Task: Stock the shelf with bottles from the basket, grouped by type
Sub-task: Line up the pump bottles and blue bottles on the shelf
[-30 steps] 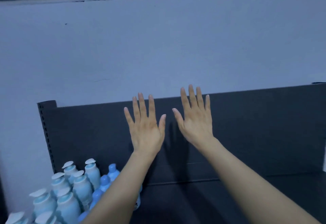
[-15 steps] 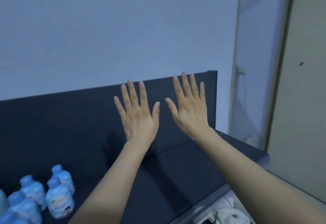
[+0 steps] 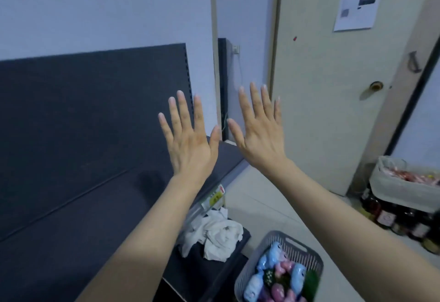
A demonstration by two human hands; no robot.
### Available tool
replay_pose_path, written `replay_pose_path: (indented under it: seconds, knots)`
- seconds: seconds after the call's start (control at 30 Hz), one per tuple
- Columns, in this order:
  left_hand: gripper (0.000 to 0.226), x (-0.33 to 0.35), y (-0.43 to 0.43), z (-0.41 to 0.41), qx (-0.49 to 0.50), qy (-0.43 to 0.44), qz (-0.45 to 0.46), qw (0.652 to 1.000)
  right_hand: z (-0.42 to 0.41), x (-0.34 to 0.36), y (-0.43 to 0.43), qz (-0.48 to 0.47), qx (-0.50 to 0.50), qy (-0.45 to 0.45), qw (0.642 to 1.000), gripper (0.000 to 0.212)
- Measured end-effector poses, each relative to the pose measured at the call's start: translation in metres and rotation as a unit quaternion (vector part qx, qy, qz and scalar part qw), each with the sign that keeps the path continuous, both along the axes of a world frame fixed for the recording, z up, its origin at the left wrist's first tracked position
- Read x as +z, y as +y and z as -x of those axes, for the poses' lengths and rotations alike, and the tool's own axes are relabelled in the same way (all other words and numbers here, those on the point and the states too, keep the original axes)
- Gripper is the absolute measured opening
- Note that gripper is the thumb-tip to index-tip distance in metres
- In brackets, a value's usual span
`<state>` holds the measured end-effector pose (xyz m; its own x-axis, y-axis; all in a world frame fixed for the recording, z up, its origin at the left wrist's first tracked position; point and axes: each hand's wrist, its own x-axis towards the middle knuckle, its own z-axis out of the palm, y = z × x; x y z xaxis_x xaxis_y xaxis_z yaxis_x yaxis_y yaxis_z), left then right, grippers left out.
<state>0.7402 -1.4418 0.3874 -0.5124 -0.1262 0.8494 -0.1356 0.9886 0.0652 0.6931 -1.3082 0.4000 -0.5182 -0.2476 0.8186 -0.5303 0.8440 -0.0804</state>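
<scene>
My left hand [image 3: 188, 142] and my right hand [image 3: 259, 135] are raised side by side, backs toward me, fingers spread, holding nothing. They hover over the right end of the dark shelf [image 3: 78, 206]. Down on the floor at the lower right stands a grey plastic basket [image 3: 295, 244] holding several bottles [image 3: 273, 275], pale blue, pink and dark green. The shelf surface in view carries no bottles.
A crumpled white cloth [image 3: 214, 235] lies on a lower dark ledge beside the basket. A cream door [image 3: 333, 82] with a round knob stands to the right. Dark jars [image 3: 390, 216] and a lined bin [image 3: 404, 182] sit by the door.
My view has swung to the right. The blue bottles on the shelf's left have left the frame, and the door and floor basket have come in. Both hands stay raised and spread.
</scene>
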Motion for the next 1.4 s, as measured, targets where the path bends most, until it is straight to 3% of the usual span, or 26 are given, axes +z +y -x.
replay_pose_path:
  seconds: [0.27, 0.53, 0.8, 0.9, 1.07, 1.2, 1.3, 1.4]
  knots:
    - [0.070, -0.091, 0.107, 0.081, -0.032, -0.098, -0.017, 0.995, 0.073, -0.100, 0.106, -0.040, 0.010, -0.122, 0.992, 0.066]
    - [0.068, -0.206, 0.158, 0.131, -0.044, -0.200, -0.021, 0.979, 0.126, -0.215, 0.172, -0.107, 0.015, -0.279, 0.954, 0.068]
    - [0.068, -0.334, 0.179, 0.151, -0.053, -0.366, -0.038, 0.928, 0.147, -0.343, 0.202, -0.179, -0.014, -0.375, 0.909, 0.060]
    - [0.063, -0.388, 0.185, 0.151, -0.065, -0.435, -0.081, 0.895, 0.151, -0.394, 0.207, -0.215, -0.032, -0.406, 0.887, 0.057]
    - [0.068, -0.495, 0.181, 0.118, -0.055, -0.542, -0.150, 0.825, 0.147, -0.485, 0.209, -0.277, -0.035, -0.469, 0.838, 0.077]
    - [0.076, -0.574, 0.169, 0.097, -0.023, -0.597, -0.185, 0.781, 0.144, -0.545, 0.215, -0.313, -0.023, -0.555, 0.770, 0.090]
    - [0.066, -0.622, 0.160, 0.095, -0.003, -0.643, -0.237, 0.728, 0.143, -0.577, 0.213, -0.353, -0.024, -0.594, 0.723, 0.112]
    - [0.055, -0.654, 0.158, 0.106, 0.025, -0.658, -0.330, 0.676, 0.136, -0.628, 0.223, -0.355, 0.004, -0.575, 0.737, 0.108]
